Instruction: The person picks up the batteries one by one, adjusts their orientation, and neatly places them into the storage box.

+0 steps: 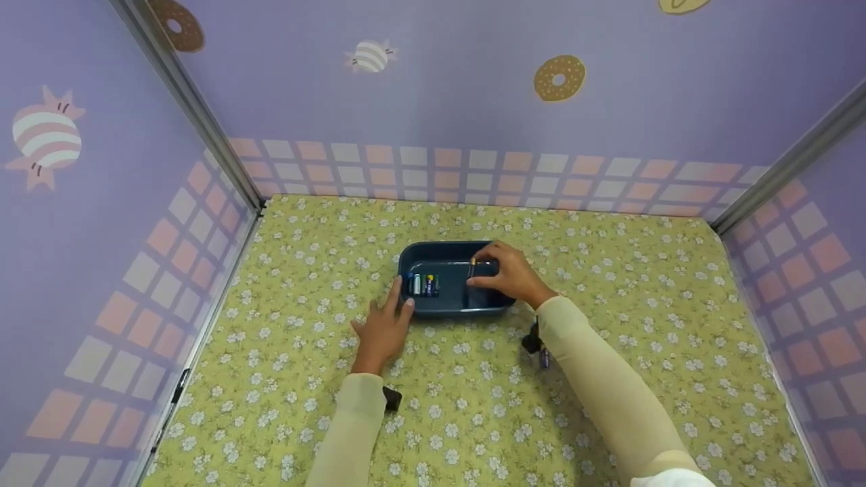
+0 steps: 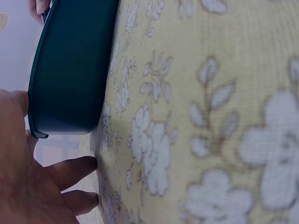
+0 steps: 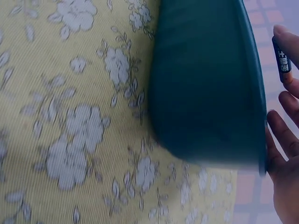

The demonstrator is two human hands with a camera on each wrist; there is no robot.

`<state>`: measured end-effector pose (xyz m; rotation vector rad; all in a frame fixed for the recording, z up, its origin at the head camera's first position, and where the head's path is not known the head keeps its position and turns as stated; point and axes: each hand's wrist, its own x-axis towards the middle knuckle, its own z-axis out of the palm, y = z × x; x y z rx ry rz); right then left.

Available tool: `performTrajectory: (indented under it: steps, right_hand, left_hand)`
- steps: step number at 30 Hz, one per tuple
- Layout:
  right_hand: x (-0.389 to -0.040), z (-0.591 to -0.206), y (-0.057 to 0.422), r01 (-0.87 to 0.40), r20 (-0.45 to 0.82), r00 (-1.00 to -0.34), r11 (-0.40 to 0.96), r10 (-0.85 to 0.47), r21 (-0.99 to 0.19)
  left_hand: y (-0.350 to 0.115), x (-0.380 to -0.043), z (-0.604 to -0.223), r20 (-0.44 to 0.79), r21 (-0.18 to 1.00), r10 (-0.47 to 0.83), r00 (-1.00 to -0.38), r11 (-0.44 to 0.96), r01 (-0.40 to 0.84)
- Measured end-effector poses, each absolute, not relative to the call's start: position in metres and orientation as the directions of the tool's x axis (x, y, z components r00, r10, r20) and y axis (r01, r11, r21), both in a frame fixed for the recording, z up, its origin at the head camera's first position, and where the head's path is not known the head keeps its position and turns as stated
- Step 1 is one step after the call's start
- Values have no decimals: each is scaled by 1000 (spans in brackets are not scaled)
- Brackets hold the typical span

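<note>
A dark teal plastic tray (image 1: pixel 440 314) with a divider across it stands on the flowered cloth. My right hand (image 1: pixel 511 272) is over its right compartment and pinches a dark battery with a copper-coloured end (image 1: pixel 471 268) between thumb and index finger; the battery is upright. In the right wrist view that battery (image 3: pixel 282 60) shows white lettering, above the rim level. Several batteries (image 1: pixel 429 285) lie side by side in the left compartment. My left hand (image 1: pixel 383 331) touches the tray's near left corner, thumb and index finger at the rim, the other fingers spread straight.
Another battery (image 1: pixel 544 358) lies on the cloth under my right forearm, by the black wrist camera (image 1: pixel 532 341). Purple printed walls (image 1: pixel 467 122) enclose the flowered cloth (image 1: pixel 325 270) at the back and both sides.
</note>
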<state>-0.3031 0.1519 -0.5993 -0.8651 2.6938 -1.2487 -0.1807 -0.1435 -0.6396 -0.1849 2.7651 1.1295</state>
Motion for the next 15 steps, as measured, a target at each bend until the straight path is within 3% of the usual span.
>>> performTrajectory:
  steps: [15]
  right_hand:
    - [-312,-610,119,-479,139,-831,566,-539,-671]
  left_hand:
    - [-143,-182,-641,-186,678,-53,-981,715,-168]
